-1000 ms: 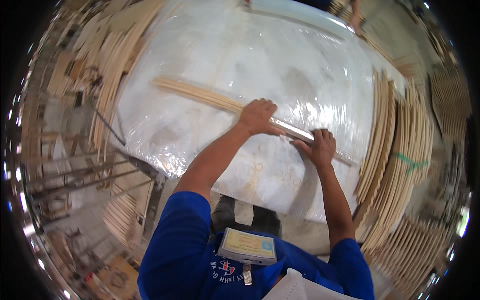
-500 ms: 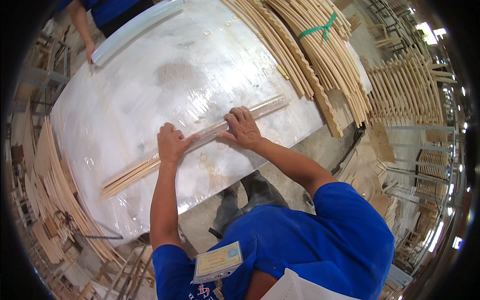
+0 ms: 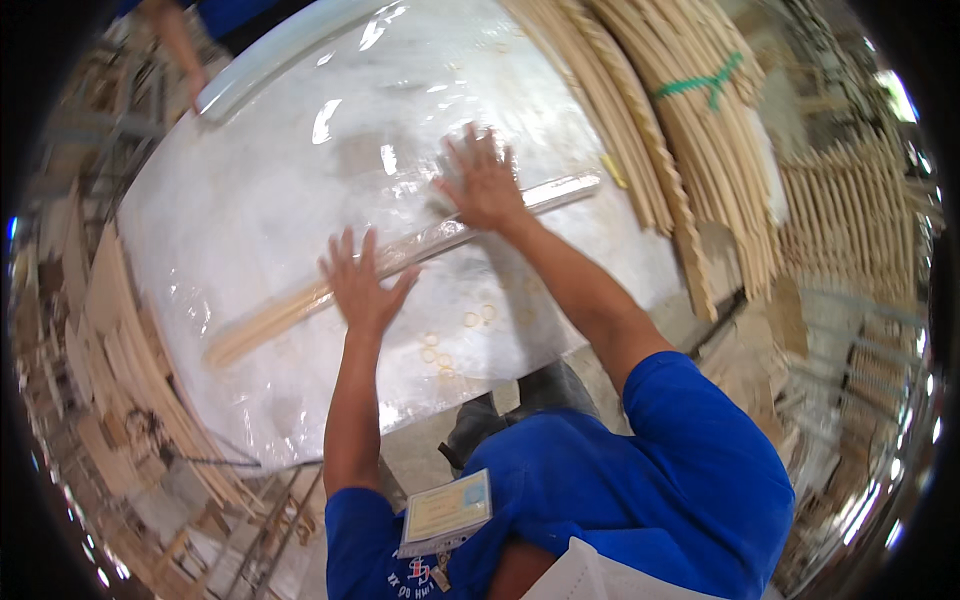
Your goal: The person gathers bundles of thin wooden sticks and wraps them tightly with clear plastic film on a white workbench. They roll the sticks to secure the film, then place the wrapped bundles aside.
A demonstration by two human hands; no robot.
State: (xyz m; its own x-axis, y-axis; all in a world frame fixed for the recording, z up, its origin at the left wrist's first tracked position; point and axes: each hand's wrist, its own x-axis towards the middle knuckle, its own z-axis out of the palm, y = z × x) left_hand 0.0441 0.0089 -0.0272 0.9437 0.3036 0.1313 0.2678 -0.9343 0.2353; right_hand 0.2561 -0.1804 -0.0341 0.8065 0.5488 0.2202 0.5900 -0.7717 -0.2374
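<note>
Pale wooden sticks (image 3: 262, 331), partly film-wrapped, lie across the worktop (image 3: 260, 215); over them the left hand (image 3: 365, 288) and right hand (image 3: 486, 188) spread their fingers wide, gripping nothing. Farther right, green-tied strips (image 3: 690, 140); far left, a co-worker's hand (image 3: 198, 92) beside a pale roll (image 3: 290, 48).

A bundle of slim wooden sticks (image 3: 425, 244), long and straight, lies flat across the whitish tabletop (image 3: 560, 310); it's running aslant — left end lower in view, right end higher; there's pale wood showing at the left, a little blurred; clear film (image 3: 565, 191) wraps the stretch to the right — glossy, catching bright glints.
</note>
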